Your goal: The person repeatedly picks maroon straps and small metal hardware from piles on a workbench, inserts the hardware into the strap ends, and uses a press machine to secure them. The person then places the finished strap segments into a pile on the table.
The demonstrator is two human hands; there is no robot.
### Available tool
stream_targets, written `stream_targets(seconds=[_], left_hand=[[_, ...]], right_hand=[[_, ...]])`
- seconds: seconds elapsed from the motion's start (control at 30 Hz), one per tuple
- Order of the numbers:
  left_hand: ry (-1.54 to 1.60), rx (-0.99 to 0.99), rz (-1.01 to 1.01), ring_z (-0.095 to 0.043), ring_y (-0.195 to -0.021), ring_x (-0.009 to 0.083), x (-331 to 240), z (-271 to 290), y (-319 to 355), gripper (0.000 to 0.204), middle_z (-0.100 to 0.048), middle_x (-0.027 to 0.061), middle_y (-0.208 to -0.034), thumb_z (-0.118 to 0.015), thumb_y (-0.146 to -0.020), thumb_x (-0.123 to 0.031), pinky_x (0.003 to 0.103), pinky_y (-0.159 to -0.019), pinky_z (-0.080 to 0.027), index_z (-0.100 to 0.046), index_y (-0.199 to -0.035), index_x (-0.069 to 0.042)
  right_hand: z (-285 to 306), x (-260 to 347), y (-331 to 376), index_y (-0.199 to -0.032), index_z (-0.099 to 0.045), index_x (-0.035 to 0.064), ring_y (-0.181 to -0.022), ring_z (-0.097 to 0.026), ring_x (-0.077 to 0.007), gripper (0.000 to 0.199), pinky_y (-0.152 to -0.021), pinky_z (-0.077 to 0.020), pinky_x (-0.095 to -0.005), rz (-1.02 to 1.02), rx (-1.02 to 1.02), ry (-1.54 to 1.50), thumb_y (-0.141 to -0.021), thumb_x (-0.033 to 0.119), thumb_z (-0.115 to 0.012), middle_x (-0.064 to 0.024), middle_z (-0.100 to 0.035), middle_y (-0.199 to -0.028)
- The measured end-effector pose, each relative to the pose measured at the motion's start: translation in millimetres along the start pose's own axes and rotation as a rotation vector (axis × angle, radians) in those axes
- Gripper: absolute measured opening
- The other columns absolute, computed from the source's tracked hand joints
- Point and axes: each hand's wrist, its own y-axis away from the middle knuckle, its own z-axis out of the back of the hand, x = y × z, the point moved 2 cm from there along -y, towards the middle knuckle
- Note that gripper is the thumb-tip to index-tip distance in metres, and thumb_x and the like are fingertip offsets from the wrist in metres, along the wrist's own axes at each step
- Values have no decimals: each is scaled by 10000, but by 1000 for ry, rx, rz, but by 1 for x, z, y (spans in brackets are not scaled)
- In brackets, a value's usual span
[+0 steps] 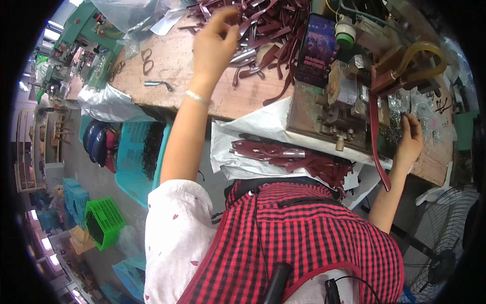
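Observation:
My left hand (pixel 215 48) reaches over a pile of dark red eyeglass temples (pixel 276 33) on the wooden bench. Its thumb and forefinger are apart, with no temple visible between them. My right hand (pixel 409 144) is beside the machine, over a patch of tiny metal parts (pixel 394 121). Its fingertips are pinched together, and anything between them is too small to make out. One dark red temple (pixel 374 137) hangs down from the bench machine (pixel 344 91), its curved tip toward me. More red temples (pixel 293 157) lie on white sheeting at my lap.
A phone (pixel 315 50) leans beside the machine. A single temple (pixel 158 84) lies on the bench at left. Below stand a turquoise basket (pixel 134 172) and a green crate (pixel 104 223). At lower right is a fan (pixel 438 248). A clear bag (pixel 129 17) sits at the back.

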Motion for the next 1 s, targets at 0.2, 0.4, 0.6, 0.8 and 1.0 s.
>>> stream_targets(seconds=[0.2, 0.4, 0.6, 0.8, 1.0], left_hand=[[122, -31, 216, -714, -872, 181, 47, -37, 75, 209, -745, 118, -980, -657, -915, -89, 285, -758, -538, -659, -1112, -20], [353, 1, 421, -585, -575, 64, -30, -23, 47, 174, -703, 73, -677, -707, -935, -157, 198, -527, -399, -684, -886, 8], [-54, 85, -142, -542, -641, 82, -10, -49, 57, 184, -638, 31, -732, -626, -984, -137, 225, -573, -405, -720, -924, 8], [264, -5, 267, -597, -725, 66, -35, -47, 91, 149, -689, 37, -833, -609, -1006, -121, 213, -642, -460, -656, -933, 0], [629, -172, -142, -695, -799, 230, -136, -25, 54, 144, -709, 207, -926, -548, -1011, -48, 307, -670, -595, -590, -1061, 81]], right_hand=[[34, 5, 42, -1116, -703, -30, -1036, -643, -156, 201, -956, -475, -282, -75, -126, 127, -940, 55, -657, -85, -703, -1109], [14, 85, 57, -1138, -690, -30, -1020, -648, -160, 222, -936, -489, -280, -67, 1, -39, -921, 18, -670, -93, -703, -1103], [-82, 129, 18, -1175, -607, -40, -953, -657, -151, 366, -880, -508, -287, -73, 103, -343, -824, 2, -702, -80, -692, -1009], [-96, 138, 38, -1153, -597, -45, -879, -664, -122, 352, -828, -516, -275, -39, 115, -491, -813, -28, -685, -78, -688, -975], [-97, 159, 37, -1226, -577, -24, -833, -643, -88, 432, -750, -499, -231, -200, 194, -664, -813, -22, -704, -47, -702, -885]])
